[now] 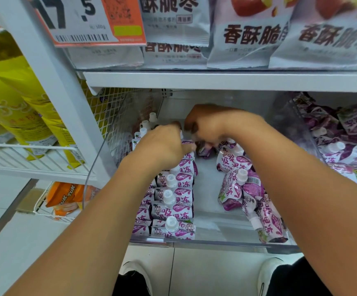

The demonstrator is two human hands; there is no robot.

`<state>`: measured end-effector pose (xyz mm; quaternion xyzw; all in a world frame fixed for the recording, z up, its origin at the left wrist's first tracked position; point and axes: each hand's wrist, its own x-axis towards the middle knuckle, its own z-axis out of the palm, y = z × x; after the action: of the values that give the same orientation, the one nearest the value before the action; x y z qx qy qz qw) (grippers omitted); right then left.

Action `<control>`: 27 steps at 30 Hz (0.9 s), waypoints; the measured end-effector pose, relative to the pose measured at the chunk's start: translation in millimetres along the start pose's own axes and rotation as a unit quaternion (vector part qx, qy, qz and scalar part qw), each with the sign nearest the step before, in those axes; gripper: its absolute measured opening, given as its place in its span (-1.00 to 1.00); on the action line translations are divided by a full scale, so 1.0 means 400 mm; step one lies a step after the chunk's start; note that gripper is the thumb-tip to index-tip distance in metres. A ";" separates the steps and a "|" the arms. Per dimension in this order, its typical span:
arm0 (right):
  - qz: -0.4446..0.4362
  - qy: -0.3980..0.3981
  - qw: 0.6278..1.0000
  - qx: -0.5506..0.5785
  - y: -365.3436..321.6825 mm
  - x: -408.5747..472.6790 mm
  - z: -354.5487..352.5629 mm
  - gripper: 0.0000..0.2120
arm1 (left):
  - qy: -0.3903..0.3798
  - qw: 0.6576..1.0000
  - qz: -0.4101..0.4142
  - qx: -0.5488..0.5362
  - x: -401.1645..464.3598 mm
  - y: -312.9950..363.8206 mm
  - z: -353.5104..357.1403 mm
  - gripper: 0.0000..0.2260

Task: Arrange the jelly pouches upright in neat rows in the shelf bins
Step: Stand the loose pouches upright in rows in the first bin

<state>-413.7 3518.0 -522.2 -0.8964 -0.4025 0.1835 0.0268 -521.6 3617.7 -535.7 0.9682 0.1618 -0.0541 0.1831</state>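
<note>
Fingers on both hands are curled down at the back of the clear plastic bin [220, 242], so a proper grip is hard to make out: the left hand [162, 146] looks bunched over the caps of the upright row, and the right hand [207, 124] is closed around a small dark purple pouch [204, 149], though exactly how it's pinched can't be told. The jelly pouches [173, 210] are white and purple with purple Chinese lettering and a white screw cap on each spout. On the left side of the bin they're stood up in a tidy row running front to back, long axis vertical, caps pointed up. On the right side a loose pile [248, 189] is lying flat and crooked, spouts aimed every which way, 1 with its barcode showing. More of the same purple pouches are heaped in the neighbouring bin [344, 146] to the right. Silver snack bags [248, 35] are lined up on the shelf above.
</note>
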 end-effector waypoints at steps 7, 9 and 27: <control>0.109 0.130 0.985 -0.029 0.000 -0.042 -0.003 -0.79 | 0.073 0.997 -0.028 0.009 -0.004 0.007 0.014 -0.74; 0.119 0.149 0.981 -0.024 -0.012 -0.042 0.001 -0.75 | 0.115 0.993 -0.038 0.013 -0.003 0.011 0.013 -0.78; -0.010 0.110 0.991 0.078 -0.017 0.030 0.034 -0.52 | 0.144 0.989 -0.030 -0.003 0.008 -0.008 0.027 -0.74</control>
<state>-416.1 3530.2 -537.1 -0.9021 -0.3907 0.1143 0.1430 -520.0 3617.5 -547.3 0.9600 0.2155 0.0809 0.1595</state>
